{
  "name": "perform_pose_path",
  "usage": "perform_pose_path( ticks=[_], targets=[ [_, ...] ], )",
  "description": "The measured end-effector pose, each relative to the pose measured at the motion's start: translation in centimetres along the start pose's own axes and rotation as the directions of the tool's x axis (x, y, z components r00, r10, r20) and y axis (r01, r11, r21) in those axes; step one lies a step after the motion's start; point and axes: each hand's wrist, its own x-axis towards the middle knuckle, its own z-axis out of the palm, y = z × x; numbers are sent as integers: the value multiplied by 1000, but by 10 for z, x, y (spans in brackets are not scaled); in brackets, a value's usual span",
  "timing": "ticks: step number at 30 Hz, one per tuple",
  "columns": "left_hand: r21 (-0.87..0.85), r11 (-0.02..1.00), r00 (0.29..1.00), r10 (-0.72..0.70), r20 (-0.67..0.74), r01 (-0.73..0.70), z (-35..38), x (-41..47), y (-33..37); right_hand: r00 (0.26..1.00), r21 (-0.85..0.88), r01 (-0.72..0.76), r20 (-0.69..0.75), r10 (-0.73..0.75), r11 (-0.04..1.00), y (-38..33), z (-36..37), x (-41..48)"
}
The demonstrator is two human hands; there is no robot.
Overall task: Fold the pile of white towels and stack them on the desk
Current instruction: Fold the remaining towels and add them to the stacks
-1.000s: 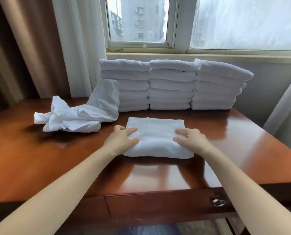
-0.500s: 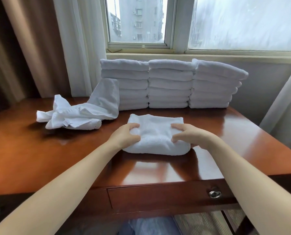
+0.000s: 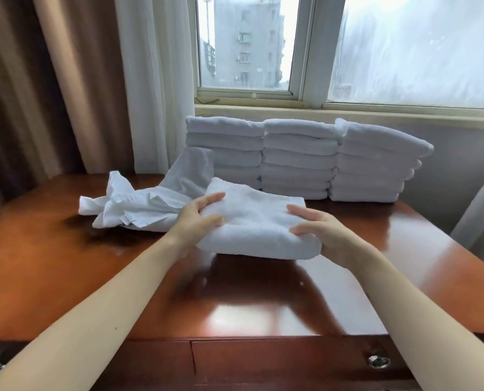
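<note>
You've got the folded towel (image 3: 259, 218) held above the desk (image 3: 66, 266), left hand (image 3: 197, 222) and right hand (image 3: 329, 235) at its ends, fingers (image 3: 210, 200) curled round it; three stacks (image 3: 298, 159) stand behind.

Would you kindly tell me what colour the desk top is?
Glossy reddish-brown wooden desk, clearest in the head view.

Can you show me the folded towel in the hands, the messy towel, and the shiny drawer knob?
folded towel (image 3: 259, 221): head view, middle of its top face.
messy towel (image 3: 139, 206): head view, its crumpled middle.
drawer knob (image 3: 378, 361): head view, its shiny front.
</note>
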Motion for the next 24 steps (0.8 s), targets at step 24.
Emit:
perform_pose_path(
  ticks=[24],
  targets=[
    [31, 969, 959, 246, -144, -244, -103, 226, 131, 856, -55, 452, -253, -451, 890, -194, 27, 206]
  ],
)
